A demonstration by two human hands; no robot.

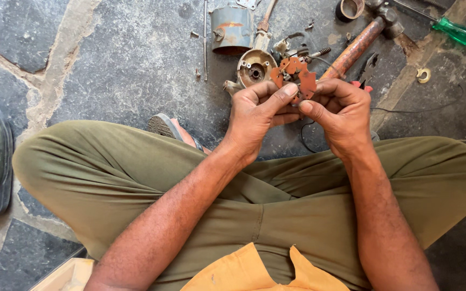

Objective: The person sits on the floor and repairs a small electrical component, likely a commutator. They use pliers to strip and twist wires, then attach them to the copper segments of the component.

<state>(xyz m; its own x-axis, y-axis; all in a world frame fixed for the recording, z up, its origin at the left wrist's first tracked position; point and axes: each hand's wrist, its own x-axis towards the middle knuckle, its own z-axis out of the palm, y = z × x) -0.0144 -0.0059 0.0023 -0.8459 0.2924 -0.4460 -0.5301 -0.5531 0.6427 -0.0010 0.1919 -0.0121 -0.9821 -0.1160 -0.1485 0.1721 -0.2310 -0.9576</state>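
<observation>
Pinching a brown plate between both hands, left and right, lifts it near the eyes, with cap and hammer at twelve o'clock on the floor.

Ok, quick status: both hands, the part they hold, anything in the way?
Left hand and right hand both pinching the rust-brown plate. Held above the stone floor. Hammer, round housing lie just beyond; nothing blocking.

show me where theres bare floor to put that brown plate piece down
Free: the dark stone floor left of the grey metal can, above the left knee. Crowded: beyond both hands, left hand and right hand holding the brown plate piece, around the round metal housing, hammer, pliers and green screwdriver.
</observation>
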